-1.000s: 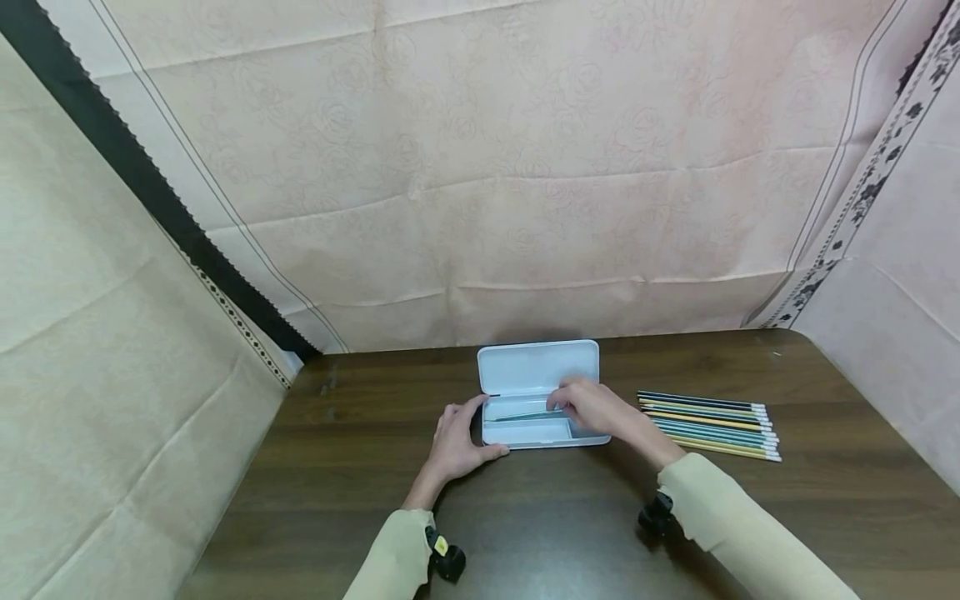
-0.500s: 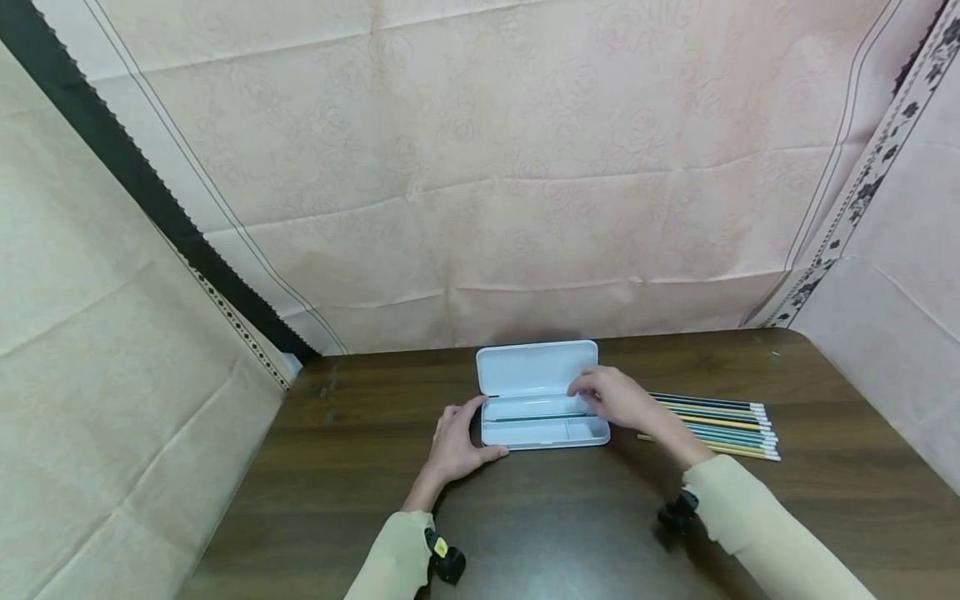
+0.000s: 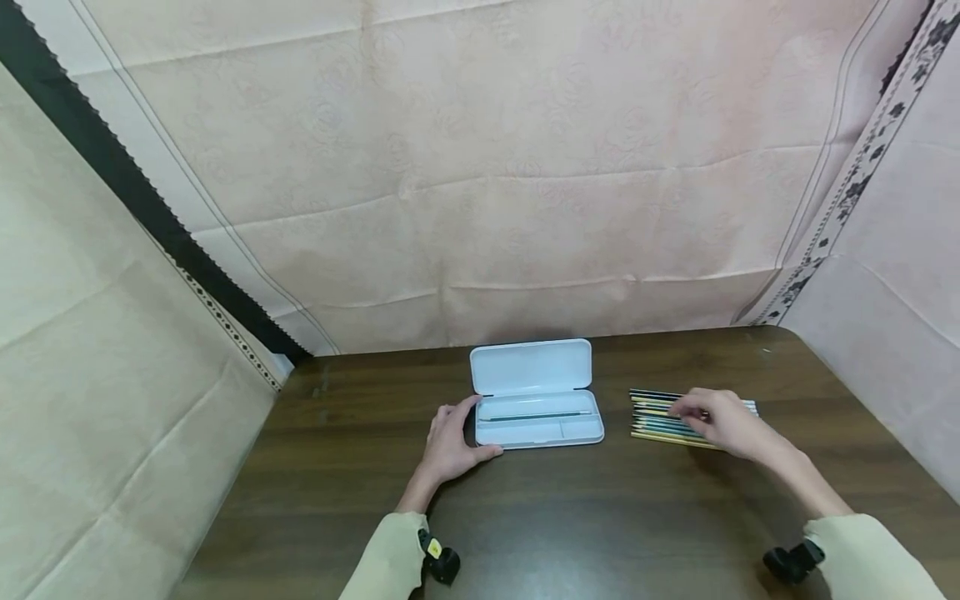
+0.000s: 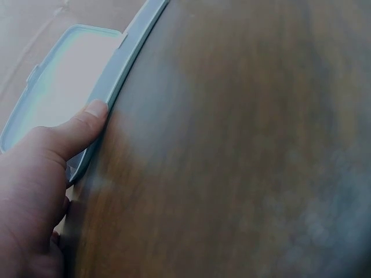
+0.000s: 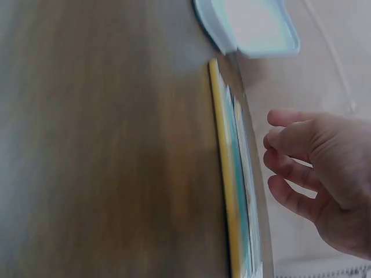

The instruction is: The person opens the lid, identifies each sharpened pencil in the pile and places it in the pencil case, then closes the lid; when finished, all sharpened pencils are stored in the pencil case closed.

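Note:
A light-blue pencil case [image 3: 531, 367] lies open on the table, its lid raised at the back. One teal pencil [image 3: 534, 416] lies lengthwise inside it. My left hand [image 3: 448, 443] holds the case at its left end, the thumb along the front edge; the left wrist view shows the thumb on the rim [image 4: 128, 58]. My right hand [image 3: 729, 423] is over a row of black, yellow and teal pencils [image 3: 651, 427] to the right of the case. In the right wrist view the loosely bent fingers stand apart from the pencils [image 5: 231, 168], holding nothing.
A brown wooden table [image 3: 570, 517] carries the case and the pencils. Pale cloth [image 3: 480, 183] hangs behind the table's back edge and along both sides. Black wrist cameras [image 3: 444, 565] sit at both cuffs.
My right hand has left the case and moved right, to above the row of pencils. The teal pencil stays inside the case. The left hand keeps its place on the case.

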